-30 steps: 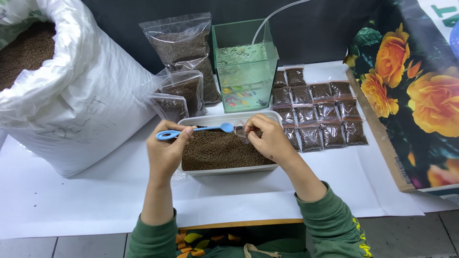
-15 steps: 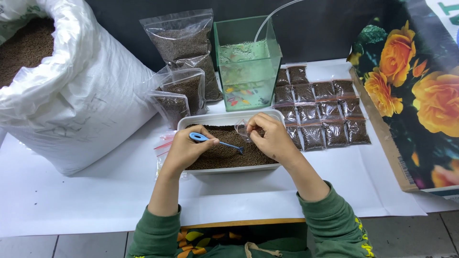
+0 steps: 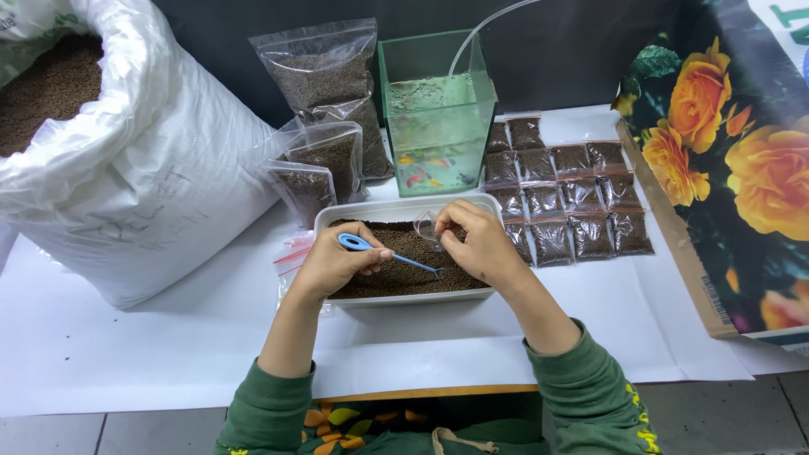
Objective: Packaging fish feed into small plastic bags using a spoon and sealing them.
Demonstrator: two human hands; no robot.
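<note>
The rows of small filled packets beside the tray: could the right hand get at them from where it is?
Probably yes. The right hand sits just left of the small packets with nothing between, though it holds a small clear bag.

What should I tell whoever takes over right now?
Left hand: holds blue scoop, tip dipped in the pellets in the white tray.
Right hand: holds a small clear bag over the tray, beside the scoop tip.
Done: rows of filled small bags lie right of the tray.
Left: this bag looks unfilled; tray still holds plenty of pellets. Big sack sits at left.
</note>
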